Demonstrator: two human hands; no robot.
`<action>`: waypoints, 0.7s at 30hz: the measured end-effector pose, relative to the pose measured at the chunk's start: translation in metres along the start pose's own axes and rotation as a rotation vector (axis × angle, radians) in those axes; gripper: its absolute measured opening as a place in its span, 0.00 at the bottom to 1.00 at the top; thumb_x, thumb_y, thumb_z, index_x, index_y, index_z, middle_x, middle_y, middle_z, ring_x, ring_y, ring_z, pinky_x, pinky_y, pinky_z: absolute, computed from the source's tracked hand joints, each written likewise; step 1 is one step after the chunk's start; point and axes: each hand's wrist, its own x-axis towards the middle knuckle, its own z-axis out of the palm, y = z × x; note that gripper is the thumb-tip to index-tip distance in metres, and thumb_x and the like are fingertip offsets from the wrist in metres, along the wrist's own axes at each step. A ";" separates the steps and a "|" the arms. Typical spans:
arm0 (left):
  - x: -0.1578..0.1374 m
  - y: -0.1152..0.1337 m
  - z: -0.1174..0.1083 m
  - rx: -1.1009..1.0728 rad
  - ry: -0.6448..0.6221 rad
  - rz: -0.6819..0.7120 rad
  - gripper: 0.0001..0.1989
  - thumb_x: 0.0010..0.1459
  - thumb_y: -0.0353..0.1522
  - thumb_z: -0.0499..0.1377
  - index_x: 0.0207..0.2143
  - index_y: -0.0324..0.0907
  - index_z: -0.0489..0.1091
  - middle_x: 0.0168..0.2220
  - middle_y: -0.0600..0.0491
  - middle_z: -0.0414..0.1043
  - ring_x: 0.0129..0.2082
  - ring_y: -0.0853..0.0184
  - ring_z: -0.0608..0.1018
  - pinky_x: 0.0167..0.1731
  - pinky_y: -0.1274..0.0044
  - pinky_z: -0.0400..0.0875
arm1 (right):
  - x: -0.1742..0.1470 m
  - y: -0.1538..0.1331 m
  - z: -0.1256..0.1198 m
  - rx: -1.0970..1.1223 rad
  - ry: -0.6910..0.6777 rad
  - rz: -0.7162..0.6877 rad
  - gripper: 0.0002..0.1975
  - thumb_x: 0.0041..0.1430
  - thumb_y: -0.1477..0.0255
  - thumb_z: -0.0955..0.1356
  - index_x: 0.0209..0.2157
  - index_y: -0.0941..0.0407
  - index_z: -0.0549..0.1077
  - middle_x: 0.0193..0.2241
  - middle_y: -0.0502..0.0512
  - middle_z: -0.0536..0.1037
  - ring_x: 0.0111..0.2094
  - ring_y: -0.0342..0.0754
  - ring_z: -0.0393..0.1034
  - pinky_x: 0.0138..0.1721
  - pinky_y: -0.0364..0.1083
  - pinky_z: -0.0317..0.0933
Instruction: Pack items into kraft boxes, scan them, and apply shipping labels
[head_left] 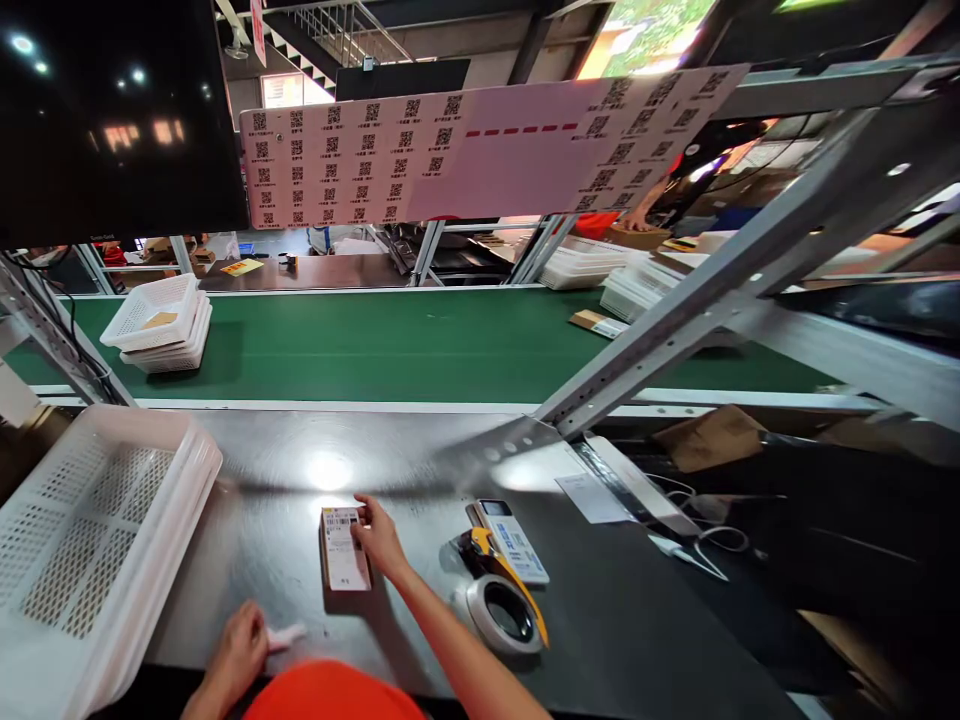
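Note:
A small brown cardboard box (325,575) lies on the metal bench with a printed white label (346,560) on its top face. My right hand (381,540) is at the box's upper right corner, thumb on the label and a finger reaching along the far edge, gripping it there. Lower left, near the bench's front edge, my left hand (241,645) is closed with its fingers curled. From it sticks out a crumpled pinkish-white strip (286,637). Right of the box sit a yellow tape dispenser (517,580) with a big tape roll and a white-blue device box (516,540).
White perforated baskets (199,455) stand nested at left; more baskets (196,335) sit on the green conveyor (390,345) beyond the bench. A slanted metal post (645,345) rises at right. Overhead hang a code board (517,165) and a dark monitor (120,120). Cables (709,540) lie right.

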 end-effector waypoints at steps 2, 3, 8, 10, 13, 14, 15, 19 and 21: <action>0.006 0.015 0.006 0.074 -0.037 0.303 0.07 0.61 0.26 0.57 0.35 0.45 0.74 0.45 0.49 0.83 0.45 0.62 0.84 0.47 0.74 0.76 | -0.002 0.004 -0.001 -0.038 0.005 -0.031 0.30 0.41 0.73 0.66 0.51 0.55 0.76 0.34 0.52 0.83 0.36 0.54 0.79 0.38 0.50 0.73; 0.011 0.024 0.008 0.121 -0.045 0.431 0.08 0.59 0.25 0.58 0.36 0.44 0.75 0.51 0.47 0.83 0.50 0.59 0.84 0.51 0.72 0.77 | -0.002 0.006 -0.001 -0.060 0.007 -0.045 0.30 0.42 0.73 0.66 0.51 0.55 0.76 0.34 0.53 0.84 0.37 0.54 0.79 0.39 0.51 0.73; 0.045 0.077 0.018 0.296 -0.099 0.789 0.08 0.63 0.28 0.61 0.41 0.41 0.80 0.67 0.45 0.74 0.68 0.52 0.74 0.65 0.63 0.71 | -0.006 0.016 0.001 -0.174 -0.002 -0.129 0.30 0.49 0.72 0.65 0.56 0.56 0.76 0.38 0.56 0.86 0.39 0.56 0.81 0.43 0.55 0.77; 0.057 0.095 0.023 0.359 -0.202 0.876 0.10 0.66 0.32 0.61 0.45 0.41 0.82 0.71 0.46 0.70 0.72 0.53 0.69 0.71 0.62 0.65 | -0.009 0.020 0.003 -0.227 -0.007 -0.176 0.30 0.51 0.73 0.64 0.58 0.56 0.75 0.42 0.57 0.86 0.42 0.56 0.82 0.48 0.56 0.78; 0.068 0.110 0.033 0.428 -0.330 0.914 0.14 0.68 0.37 0.61 0.48 0.41 0.83 0.75 0.45 0.63 0.75 0.52 0.64 0.76 0.58 0.54 | -0.015 0.027 0.007 -0.321 0.010 -0.264 0.33 0.52 0.76 0.64 0.62 0.56 0.74 0.54 0.64 0.82 0.55 0.58 0.79 0.59 0.59 0.74; 0.070 0.111 0.036 0.422 -0.345 0.898 0.15 0.67 0.38 0.61 0.48 0.41 0.83 0.75 0.43 0.61 0.76 0.50 0.62 0.77 0.55 0.52 | -0.018 0.030 0.008 -0.356 0.035 -0.287 0.33 0.53 0.77 0.64 0.63 0.56 0.73 0.59 0.66 0.79 0.61 0.61 0.75 0.64 0.62 0.70; 0.071 0.111 0.040 0.403 -0.351 0.875 0.15 0.66 0.38 0.62 0.49 0.41 0.83 0.75 0.42 0.61 0.76 0.48 0.62 0.77 0.53 0.51 | -0.022 0.034 0.009 -0.406 0.056 -0.314 0.33 0.55 0.77 0.64 0.64 0.56 0.73 0.64 0.68 0.75 0.66 0.63 0.70 0.68 0.66 0.65; 0.071 0.102 0.054 0.279 -0.378 0.779 0.16 0.62 0.38 0.63 0.48 0.42 0.84 0.62 0.40 0.79 0.66 0.48 0.75 0.72 0.54 0.62 | -0.035 0.048 0.010 -0.711 -0.266 -0.594 0.26 0.66 0.74 0.64 0.64 0.50 0.75 0.71 0.64 0.70 0.73 0.64 0.61 0.73 0.69 0.54; 0.070 0.096 0.060 0.244 -0.380 0.758 0.15 0.61 0.35 0.62 0.47 0.41 0.84 0.52 0.41 0.84 0.56 0.52 0.81 0.62 0.63 0.74 | -0.037 0.046 0.007 -0.794 -0.535 -0.707 0.25 0.69 0.68 0.65 0.66 0.49 0.74 0.70 0.59 0.71 0.72 0.60 0.62 0.73 0.64 0.56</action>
